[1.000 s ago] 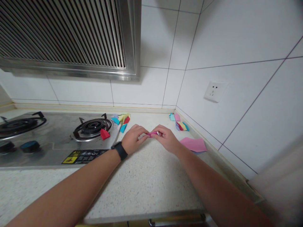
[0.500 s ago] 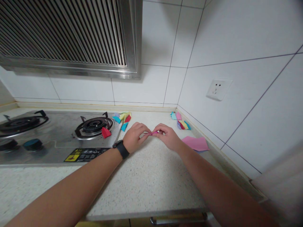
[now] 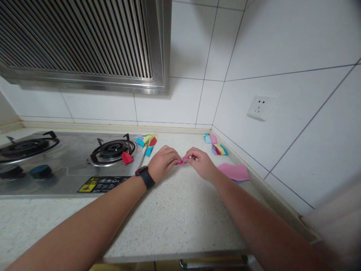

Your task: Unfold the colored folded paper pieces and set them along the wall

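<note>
My left hand (image 3: 163, 162) and my right hand (image 3: 201, 162) meet over the speckled countertop (image 3: 175, 214), both pinching a small folded pink paper (image 3: 182, 161) between their fingertips. The paper is held just above the counter, mostly hidden by my fingers. A black watch (image 3: 145, 176) is on my left wrist.
A flat stack of pink paper sheets (image 3: 234, 171) lies to the right by the wall. Folded coloured paper pieces (image 3: 217, 147) sit in the corner, more folded pieces (image 3: 146, 142) by the gas stove (image 3: 64, 162), and a red piece (image 3: 126, 158) on it. A range hood (image 3: 84, 45) hangs above; a wall socket (image 3: 261, 107) is at right.
Both hands stay together on the pink paper with small finger movements; the paper has tilted slightly. The view has shifted a little.
</note>
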Tool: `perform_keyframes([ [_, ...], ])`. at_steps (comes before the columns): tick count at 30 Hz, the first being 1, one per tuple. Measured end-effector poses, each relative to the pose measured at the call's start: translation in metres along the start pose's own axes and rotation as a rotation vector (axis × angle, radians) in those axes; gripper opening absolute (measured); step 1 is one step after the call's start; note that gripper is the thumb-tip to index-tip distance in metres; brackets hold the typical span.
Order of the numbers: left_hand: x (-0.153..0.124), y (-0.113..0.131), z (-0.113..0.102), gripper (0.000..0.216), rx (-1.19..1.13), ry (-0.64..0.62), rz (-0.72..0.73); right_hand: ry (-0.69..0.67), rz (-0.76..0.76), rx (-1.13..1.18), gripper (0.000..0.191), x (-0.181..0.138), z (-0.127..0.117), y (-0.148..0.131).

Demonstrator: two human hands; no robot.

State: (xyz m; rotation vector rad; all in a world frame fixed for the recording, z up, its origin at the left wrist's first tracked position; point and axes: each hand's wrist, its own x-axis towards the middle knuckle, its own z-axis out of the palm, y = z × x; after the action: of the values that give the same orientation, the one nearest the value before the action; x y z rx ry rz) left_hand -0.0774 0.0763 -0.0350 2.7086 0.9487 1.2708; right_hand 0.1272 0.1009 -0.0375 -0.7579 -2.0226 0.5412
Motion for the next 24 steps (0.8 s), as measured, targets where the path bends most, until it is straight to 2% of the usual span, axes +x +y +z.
perform_keyframes([
  [9,-0.004,-0.005,0.006,0.013,0.005,0.008,-0.059,0.049,0.055,0.068,0.013,0.001,-0.005,0.002],
  [17,-0.004,-0.006,0.004,0.014,-0.017,-0.01,-0.051,-0.04,0.191,0.195,0.02,0.0,-0.004,0.006],
  [20,-0.005,-0.01,0.005,0.013,0.003,-0.011,-0.057,-0.113,0.206,0.226,0.02,-0.001,-0.004,0.007],
  [24,-0.005,-0.014,0.004,0.012,0.012,-0.02,-0.058,-0.123,0.195,0.165,0.018,-0.001,-0.007,0.007],
])
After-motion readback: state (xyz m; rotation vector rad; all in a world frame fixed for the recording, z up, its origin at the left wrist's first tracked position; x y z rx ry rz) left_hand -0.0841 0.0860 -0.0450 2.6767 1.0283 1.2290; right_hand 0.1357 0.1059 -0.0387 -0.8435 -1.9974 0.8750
